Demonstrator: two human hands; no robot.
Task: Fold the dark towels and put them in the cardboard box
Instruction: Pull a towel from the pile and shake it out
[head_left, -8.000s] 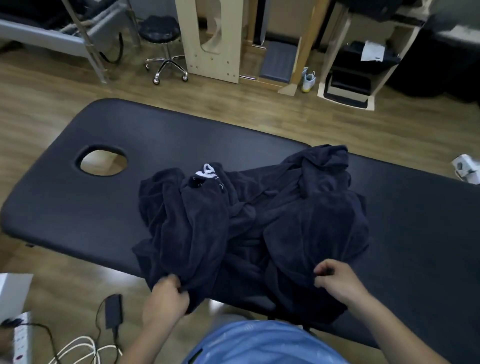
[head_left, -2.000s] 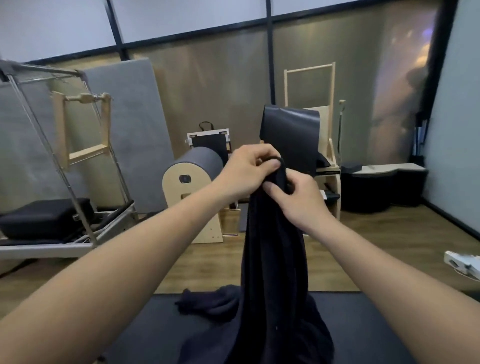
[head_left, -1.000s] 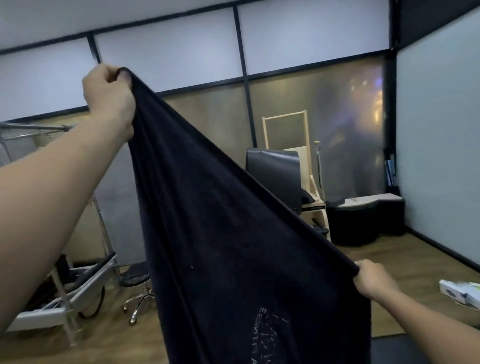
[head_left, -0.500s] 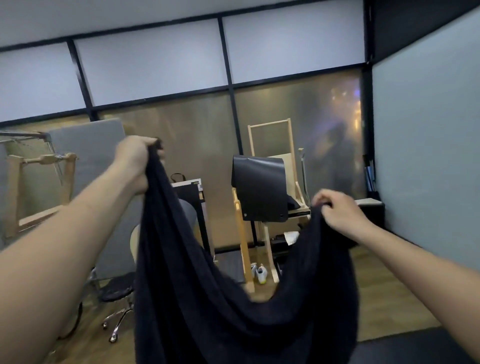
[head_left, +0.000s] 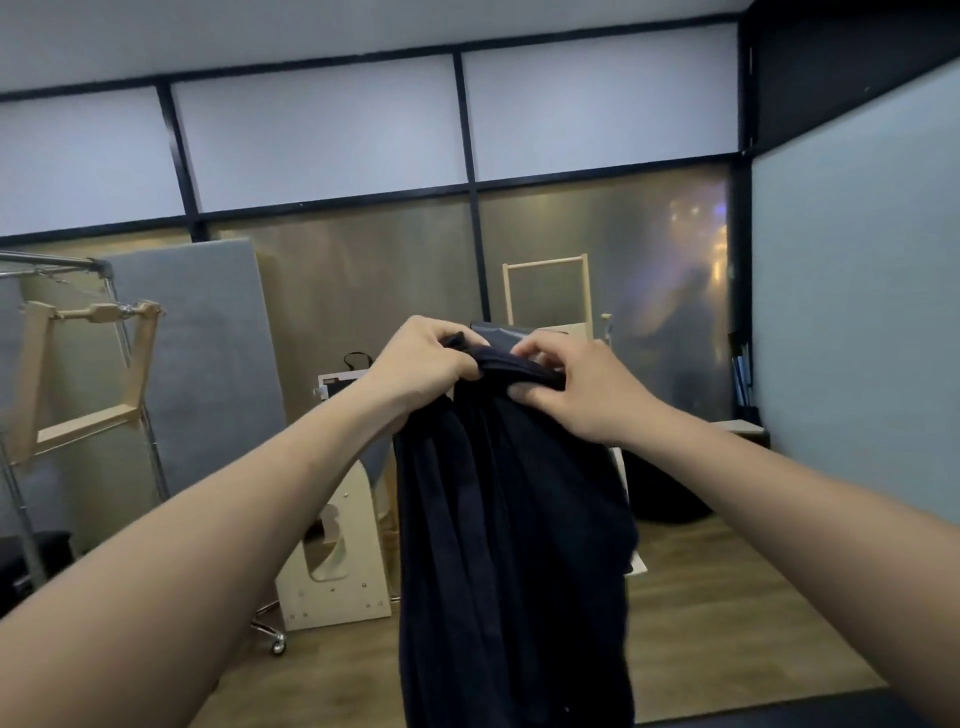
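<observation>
A dark towel (head_left: 511, 545) hangs in long folds in front of me, held up at chest height. My left hand (head_left: 423, 364) grips its top edge on the left. Right beside it, my right hand (head_left: 576, 387) pinches the top edge between thumb and fingers. Both hands are close together, almost touching. The towel's lower end runs out of the frame at the bottom. The other towels and the cardboard box are out of view.
The black padded table (head_left: 810, 714) shows only as a strip at the bottom right. Beyond it lie wooden floor, a wooden exercise barrel (head_left: 337, 561), a metal frame (head_left: 78, 364) at left and a wooden chair (head_left: 550, 296) against the glass wall.
My hands, spread wide with the towel stretched between them a moment ago, have come together at the centre. The towel now hangs doubled in a narrow column.
</observation>
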